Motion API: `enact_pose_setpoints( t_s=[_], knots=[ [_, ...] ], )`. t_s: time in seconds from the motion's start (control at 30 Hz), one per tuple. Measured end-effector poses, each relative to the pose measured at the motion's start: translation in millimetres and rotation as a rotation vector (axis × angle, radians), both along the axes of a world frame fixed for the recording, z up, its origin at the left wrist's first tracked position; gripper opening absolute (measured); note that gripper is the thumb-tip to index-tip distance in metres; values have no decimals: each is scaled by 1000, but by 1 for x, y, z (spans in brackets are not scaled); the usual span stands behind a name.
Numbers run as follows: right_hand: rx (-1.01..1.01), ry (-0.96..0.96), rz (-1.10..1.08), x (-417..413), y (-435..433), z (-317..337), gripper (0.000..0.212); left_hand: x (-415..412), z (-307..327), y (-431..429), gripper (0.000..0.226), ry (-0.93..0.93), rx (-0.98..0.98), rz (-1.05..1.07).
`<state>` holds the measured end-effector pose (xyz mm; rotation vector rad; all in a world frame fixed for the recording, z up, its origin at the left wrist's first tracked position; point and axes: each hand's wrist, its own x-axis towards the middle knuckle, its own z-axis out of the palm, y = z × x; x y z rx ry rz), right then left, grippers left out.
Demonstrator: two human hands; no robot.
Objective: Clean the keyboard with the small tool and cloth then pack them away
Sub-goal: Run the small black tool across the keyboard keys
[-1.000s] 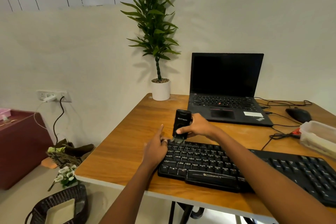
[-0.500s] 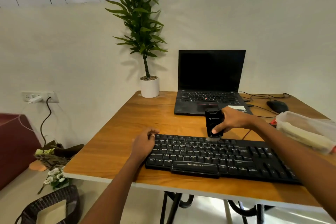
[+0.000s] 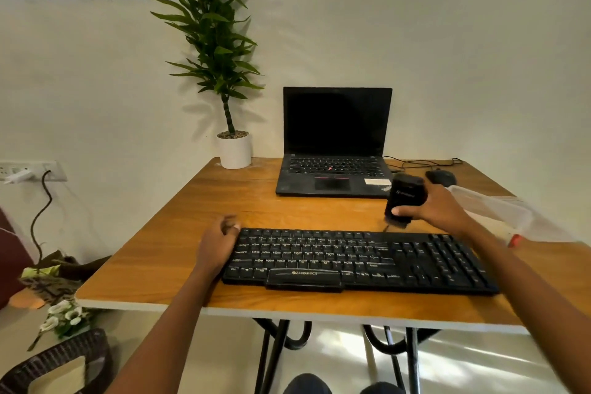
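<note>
A black keyboard (image 3: 358, 261) lies across the front of the wooden table (image 3: 179, 253). My right hand (image 3: 439, 209) grips a small black cleaning tool (image 3: 405, 198), held upright just behind the keyboard's back edge, right of its middle, brush end down. My left hand (image 3: 217, 243) rests against the keyboard's left end with its fingers curled, blurred by motion. No cloth is plainly visible.
A clear plastic box (image 3: 499, 214) sits at the right edge. An open black laptop (image 3: 335, 150), a mouse (image 3: 441, 176) with cables and a potted plant (image 3: 235, 150) stand at the back. A wicker basket (image 3: 54, 368) is on the floor at the left.
My right hand has swept the tool from the keyboard's left end to right of its middle. My left hand stays at the left end. The camera view has shifted.
</note>
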<state>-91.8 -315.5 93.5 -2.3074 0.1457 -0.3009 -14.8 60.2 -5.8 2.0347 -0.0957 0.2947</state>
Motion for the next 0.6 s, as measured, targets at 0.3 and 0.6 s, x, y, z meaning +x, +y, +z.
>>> enact_pose_setpoints(
  t_s=[0.3, 0.6],
  knots=[
    [712, -469, -485, -57, 29, -58, 38, -80, 2, -63, 25, -508, 268, 243],
    [556, -507, -387, -63, 33, -68, 39, -114, -13, -155, 36, -696, 604, -153]
  ],
)
